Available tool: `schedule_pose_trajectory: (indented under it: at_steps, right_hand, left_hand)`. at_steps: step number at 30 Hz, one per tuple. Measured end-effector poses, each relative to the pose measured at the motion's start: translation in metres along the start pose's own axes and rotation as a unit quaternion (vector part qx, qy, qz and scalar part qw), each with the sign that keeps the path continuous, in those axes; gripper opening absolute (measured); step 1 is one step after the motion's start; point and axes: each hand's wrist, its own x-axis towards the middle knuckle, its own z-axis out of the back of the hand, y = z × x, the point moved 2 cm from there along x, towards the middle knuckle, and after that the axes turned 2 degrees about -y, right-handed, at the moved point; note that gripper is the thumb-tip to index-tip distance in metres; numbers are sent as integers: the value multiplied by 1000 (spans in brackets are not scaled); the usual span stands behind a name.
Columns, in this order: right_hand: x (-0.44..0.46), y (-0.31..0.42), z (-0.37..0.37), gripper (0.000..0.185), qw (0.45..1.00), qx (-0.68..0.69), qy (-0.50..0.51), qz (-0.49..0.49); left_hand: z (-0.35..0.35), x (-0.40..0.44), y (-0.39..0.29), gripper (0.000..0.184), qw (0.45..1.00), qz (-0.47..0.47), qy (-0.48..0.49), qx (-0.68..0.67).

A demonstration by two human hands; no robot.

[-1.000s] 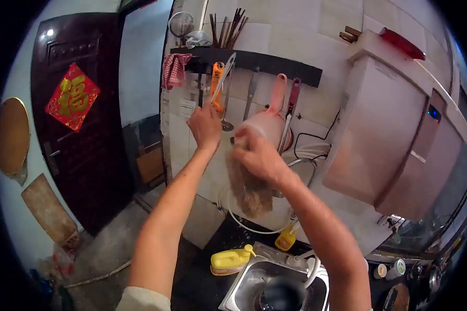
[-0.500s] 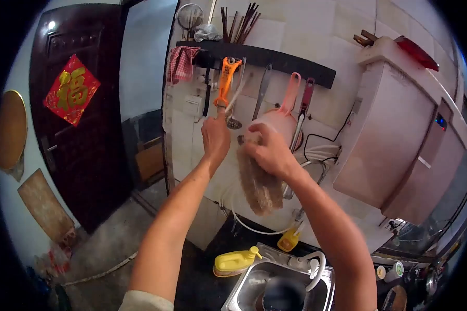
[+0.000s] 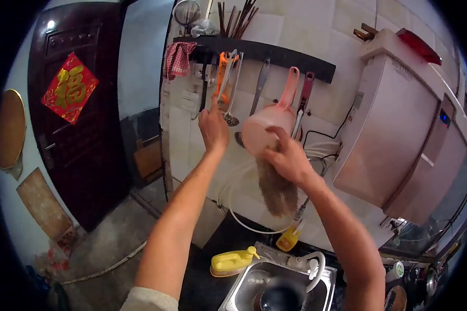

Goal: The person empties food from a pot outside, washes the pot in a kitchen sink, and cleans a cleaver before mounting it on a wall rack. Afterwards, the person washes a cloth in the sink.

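Well to the left of the black rack (image 3: 316,67) on your wall stands the dark door (image 3: 83,176), and to the rack's right hangs a big pale appliance (image 3: 360,140). Below the rack runs the black tabletop (image 3: 192,277), with the metal sink (image 3: 239,284) set in it, and a yellow bottle (image 3: 233,260) is just beside the sink. Under the rack's right half, the pinkish dipper (image 3: 257,127) hangs handle upward, probably to keep its bowl off the tabletop. Lower than the rack, in front of the dipper's bottom edge, your right hand (image 3: 289,159) is closed on the top of a brown bundle (image 3: 277,192); gripped only there, it droops limply, and blur hides what it is made of. Under the rack's left half, an orange-handled tool (image 3: 222,72) hangs near a slotted ladle (image 3: 230,119). Your left hand (image 3: 214,129) pinches the lower end of a slim metal utensil (image 3: 227,78), seemingly to leave its upper end free at the rack; whether that end is hooked, you cannot tell.
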Motion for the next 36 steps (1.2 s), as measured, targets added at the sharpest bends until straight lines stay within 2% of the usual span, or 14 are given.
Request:
schedule_pose_trajectory:
  at_steps: [3, 6, 9, 12, 16, 22, 29, 33, 36]
  right_hand:
    - [39, 16, -5, 54, 993, -25, -53, 102]
    - [61, 32, -8, 54, 985, -92, -62, 130]
    - [62, 39, -12, 55, 995, -74, -4, 70]
    - [52, 27, -20, 55, 993, -77, 25, 86]
    - [31, 15, -21, 54, 995, -73, 23, 69]
    - [6, 0, -1, 49, 998, -32, 40, -25]
    - [-7, -10, 8, 50, 999, -50, 10, 18]
    - [30, 19, 2, 53, 995, -46, -36, 86]
    - [69, 36, -4, 55, 989, -68, -47, 125]
  left_hand:
    - [2, 3, -6, 43, 999, -15, 36, -14]
    - [1, 6, 0, 41, 998, -55, 4, 12]
    - [6, 14, 4, 39, 997, -44, 32, 55]
    - [6, 19, 6, 41, 996, -79, 12, 46]
    - [-2, 17, 7, 42, 996, -73, 18, 47]
    - [-9, 14, 16, 45, 996, -73, 3, 46]
    - [-5, 17, 16, 45, 995, -86, -1, 47]
    - [-6, 16, 9, 45, 997, -61, 26, 51]
    - [-10, 14, 8, 48, 993, -91, 20, 76]
